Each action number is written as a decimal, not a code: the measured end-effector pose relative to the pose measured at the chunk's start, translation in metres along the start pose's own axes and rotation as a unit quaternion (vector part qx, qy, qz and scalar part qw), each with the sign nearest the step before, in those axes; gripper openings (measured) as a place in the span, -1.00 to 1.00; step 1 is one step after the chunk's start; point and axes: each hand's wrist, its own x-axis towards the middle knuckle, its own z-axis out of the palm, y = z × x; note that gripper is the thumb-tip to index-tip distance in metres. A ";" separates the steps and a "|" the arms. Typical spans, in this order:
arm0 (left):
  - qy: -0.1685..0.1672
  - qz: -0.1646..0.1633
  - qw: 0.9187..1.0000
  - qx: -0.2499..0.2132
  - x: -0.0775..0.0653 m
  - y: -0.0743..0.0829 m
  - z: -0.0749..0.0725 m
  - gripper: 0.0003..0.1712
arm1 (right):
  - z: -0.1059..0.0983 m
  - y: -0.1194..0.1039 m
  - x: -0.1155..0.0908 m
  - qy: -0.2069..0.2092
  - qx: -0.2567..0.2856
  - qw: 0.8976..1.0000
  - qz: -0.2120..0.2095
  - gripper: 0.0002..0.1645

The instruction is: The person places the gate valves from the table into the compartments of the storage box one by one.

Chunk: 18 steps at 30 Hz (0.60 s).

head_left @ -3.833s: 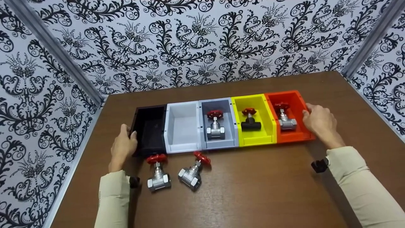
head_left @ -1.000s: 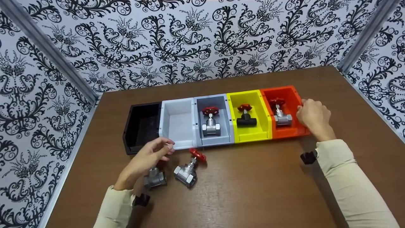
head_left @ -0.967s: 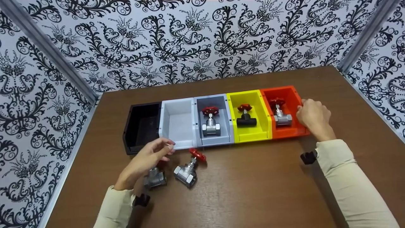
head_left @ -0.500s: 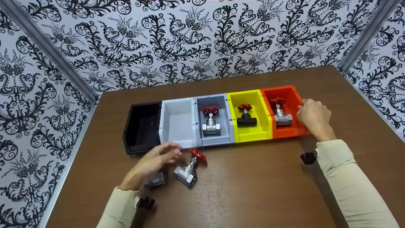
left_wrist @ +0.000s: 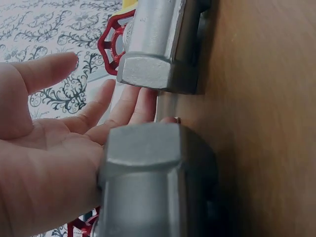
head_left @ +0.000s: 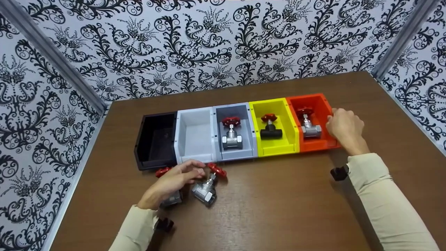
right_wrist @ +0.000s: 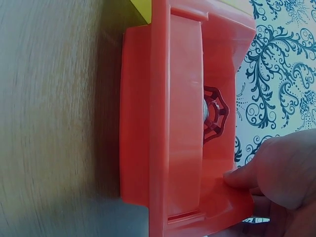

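My left hand [head_left: 176,183] hovers palm-in over the loose valves on the table, fingers relaxed and holding nothing. It partly covers a steel valve whose red handwheel [head_left: 163,171] shows behind it. The fingertips are beside a second steel valve [head_left: 204,192], tilted, with a red handwheel. In the left wrist view, one valve body [left_wrist: 143,192] is close to the palm and another valve body [left_wrist: 148,44] lies beyond the fingers. My right hand [head_left: 346,130] grips the side wall of the orange-red bin [right_wrist: 185,113], thumb inside; the other fingers are partly hidden.
Joined bins stand in a row: black bin [head_left: 141,153], white bin [head_left: 197,139], grey bin [head_left: 237,154], yellow bin [head_left: 280,151], orange-red bin. A steel valve [head_left: 231,141] lies in the grey, a black-bodied valve [head_left: 271,133] in the yellow, another steel valve [head_left: 311,131] in the orange-red. Patterned walls stand behind.
My left hand has left the black bin's side and moved right, over the left loose valve to beside the second one. My right hand stays on the orange-red bin.
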 end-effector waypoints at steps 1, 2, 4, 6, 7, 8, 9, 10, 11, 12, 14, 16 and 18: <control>-0.001 -0.001 1.000 0.003 0.001 0.000 0.001 -0.59 | 0.000 0.000 0.000 -0.001 0.000 1.000 0.000 -0.56; -0.005 -0.004 1.000 0.003 0.001 0.000 0.001 -0.59 | 0.000 0.000 0.000 -0.001 0.000 1.000 0.001 -0.56; -0.012 -0.011 1.000 0.001 0.003 0.001 0.001 -0.59 | 0.000 0.000 0.000 -0.003 -0.001 1.000 0.001 -0.56; -0.023 -0.020 1.000 -0.005 0.005 0.001 0.001 -0.59 | 0.000 0.000 0.000 -0.001 -0.003 1.000 0.000 -0.57; -0.028 -0.024 0.999 -0.007 0.006 0.001 0.001 -0.59 | 0.000 0.000 0.000 0.000 -0.004 1.000 0.000 -0.57; -0.032 -0.028 0.999 -0.008 0.006 0.002 0.001 -0.58 | 0.000 0.000 0.000 0.001 -0.004 1.000 -0.001 -0.57; -0.036 -0.032 0.999 -0.008 0.007 0.002 0.001 -0.57 | 0.000 0.000 0.000 0.001 -0.005 1.000 -0.001 -0.56; -0.039 -0.036 0.999 -0.008 0.007 0.002 0.000 -0.56 | 0.001 0.000 0.000 0.003 -0.005 1.000 -0.001 -0.56; -0.042 -0.040 0.998 -0.008 0.008 0.003 0.000 -0.55 | 0.001 0.000 0.000 0.006 -0.006 1.000 -0.002 -0.57; -0.046 -0.044 0.998 -0.007 0.008 0.003 -0.001 -0.53 | 0.001 0.000 -0.001 0.011 -0.006 1.000 -0.003 -0.58; -0.053 -0.054 0.997 -0.006 0.009 0.003 -0.002 -0.51 | 0.002 -0.001 -0.002 0.019 -0.005 1.000 -0.006 -0.60; -0.060 -0.062 0.996 -0.006 0.010 0.004 -0.002 -0.49 | 0.002 -0.001 -0.002 0.025 -0.004 1.000 -0.009 -0.62; -0.067 -0.066 0.996 -0.008 0.011 0.005 -0.002 -0.49 | 0.002 0.000 -0.003 0.025 -0.003 1.000 -0.012 -0.63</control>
